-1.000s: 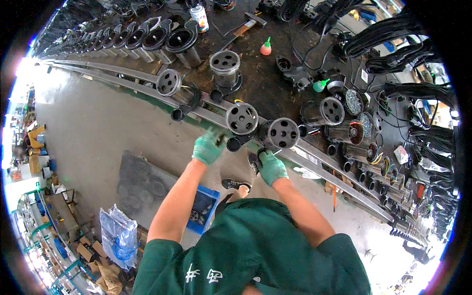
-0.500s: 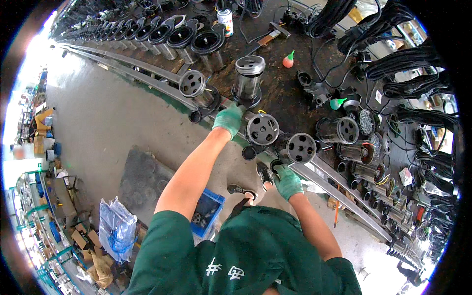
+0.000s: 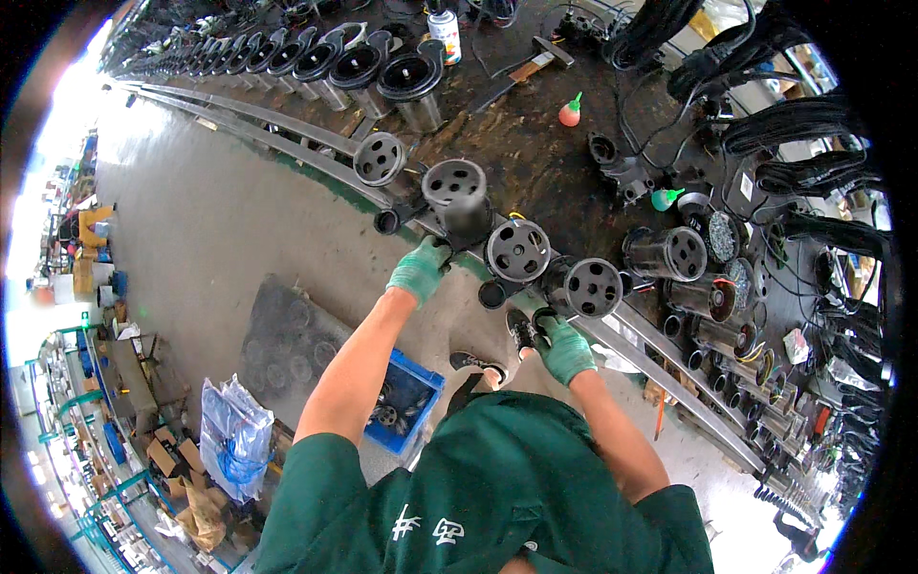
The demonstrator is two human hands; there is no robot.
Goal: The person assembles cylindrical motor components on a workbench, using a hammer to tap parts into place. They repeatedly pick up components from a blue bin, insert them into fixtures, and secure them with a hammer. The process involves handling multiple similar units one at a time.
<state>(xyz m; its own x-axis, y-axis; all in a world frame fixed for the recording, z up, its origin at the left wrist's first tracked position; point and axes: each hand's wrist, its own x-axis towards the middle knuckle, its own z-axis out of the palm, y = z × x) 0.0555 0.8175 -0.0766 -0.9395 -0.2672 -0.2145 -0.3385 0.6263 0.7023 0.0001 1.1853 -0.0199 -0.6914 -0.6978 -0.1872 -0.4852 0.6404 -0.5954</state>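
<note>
Four metal pump bodies with holed round discs on top and black bases stand along the near bench edge. My left hand (image 3: 421, 270), in a green glove, is closed at the black base of the second pump body (image 3: 455, 184), whose lower side is smeared by motion. Further right, my right hand (image 3: 564, 350), gloved likewise, grips the black round outlet of the rightmost pump body (image 3: 591, 289). Between them stands another pump body (image 3: 518, 251), its black outlet (image 3: 492, 294) pointing toward me. The leftmost pump body (image 3: 380, 160) is touched by neither hand.
Metal rails (image 3: 669, 368) run along the bench edge. Farther back lie a hammer (image 3: 524, 69), a red squeeze bottle (image 3: 571, 111), a green-capped bottle (image 3: 666, 198) and a spray can (image 3: 445, 36). Several pump bodies (image 3: 665, 253) line the right. A blue crate (image 3: 409, 426) sits on the floor.
My left hand has drawn back toward me, and the second pump body has come nearer the bench edge and slightly left, its disc tilted more toward me. My right hand stays at the outlet.
</note>
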